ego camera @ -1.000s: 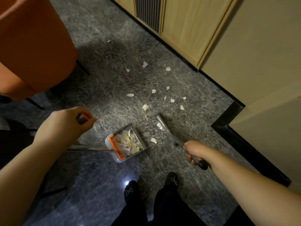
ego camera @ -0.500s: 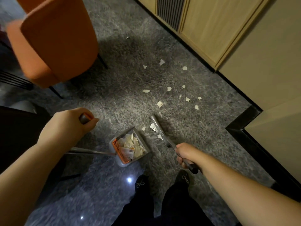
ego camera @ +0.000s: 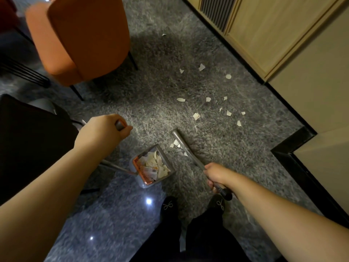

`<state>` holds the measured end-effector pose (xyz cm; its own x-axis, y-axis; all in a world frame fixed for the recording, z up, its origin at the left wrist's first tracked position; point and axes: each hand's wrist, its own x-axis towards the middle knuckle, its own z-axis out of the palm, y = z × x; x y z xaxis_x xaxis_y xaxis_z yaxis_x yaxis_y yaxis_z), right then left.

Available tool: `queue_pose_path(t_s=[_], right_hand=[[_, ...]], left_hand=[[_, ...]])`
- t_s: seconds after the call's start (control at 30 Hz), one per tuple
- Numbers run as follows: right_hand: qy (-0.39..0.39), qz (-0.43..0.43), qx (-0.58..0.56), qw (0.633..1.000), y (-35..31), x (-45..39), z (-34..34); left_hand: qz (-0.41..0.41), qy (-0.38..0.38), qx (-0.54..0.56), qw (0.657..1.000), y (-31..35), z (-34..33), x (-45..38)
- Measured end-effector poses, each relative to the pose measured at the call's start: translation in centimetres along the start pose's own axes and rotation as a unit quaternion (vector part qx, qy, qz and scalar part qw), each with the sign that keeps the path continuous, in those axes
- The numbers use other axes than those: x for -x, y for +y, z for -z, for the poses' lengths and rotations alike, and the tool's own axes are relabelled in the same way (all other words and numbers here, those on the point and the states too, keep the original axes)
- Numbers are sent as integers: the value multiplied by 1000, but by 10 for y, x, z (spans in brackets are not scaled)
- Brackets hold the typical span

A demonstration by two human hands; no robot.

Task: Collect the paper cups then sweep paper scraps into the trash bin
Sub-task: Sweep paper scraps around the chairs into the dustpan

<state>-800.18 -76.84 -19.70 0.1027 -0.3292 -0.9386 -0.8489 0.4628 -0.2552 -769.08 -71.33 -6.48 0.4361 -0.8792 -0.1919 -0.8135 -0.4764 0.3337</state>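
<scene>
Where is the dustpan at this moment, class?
In the head view the dustpan sits on the floor at lower centre, left of the broom, just ahead of the person's shoes; the left hand holds its long handle.

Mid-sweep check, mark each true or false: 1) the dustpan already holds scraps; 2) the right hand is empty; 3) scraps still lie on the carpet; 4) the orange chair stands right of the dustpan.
1) True: the dustpan holds paper scraps.
2) False: the right hand grips the broom handle.
3) True: loose scraps lie on the carpet beyond the broom.
4) False: the orange chair stands to its upper left; the left hand grips the dustpan handle.
</scene>
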Motion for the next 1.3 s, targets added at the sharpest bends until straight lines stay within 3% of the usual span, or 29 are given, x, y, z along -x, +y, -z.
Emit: queue_pose_path(t_s=[0.1, 0.27, 0.47, 0.97, 1.3], right_hand=[[-8, 3, -19, 1000, -4, 0, -12], [-43, -49, -150, 986, -10, 5, -32], [-104, -65, -193, 974, -19, 26, -35], [-27, -33, -296, 954, 6, 69, 18], [53, -21, -366, 929, 17, 67, 99]], left_hand=[[9, 2, -3, 1000, 0, -3, -2], [10, -1, -20, 1000, 4, -7, 6], [-2, 6, -14, 1000, -1, -10, 14], [8, 22, 15, 1000, -8, 12, 17], [-27, 23, 19, 999, 64, 0, -40]])
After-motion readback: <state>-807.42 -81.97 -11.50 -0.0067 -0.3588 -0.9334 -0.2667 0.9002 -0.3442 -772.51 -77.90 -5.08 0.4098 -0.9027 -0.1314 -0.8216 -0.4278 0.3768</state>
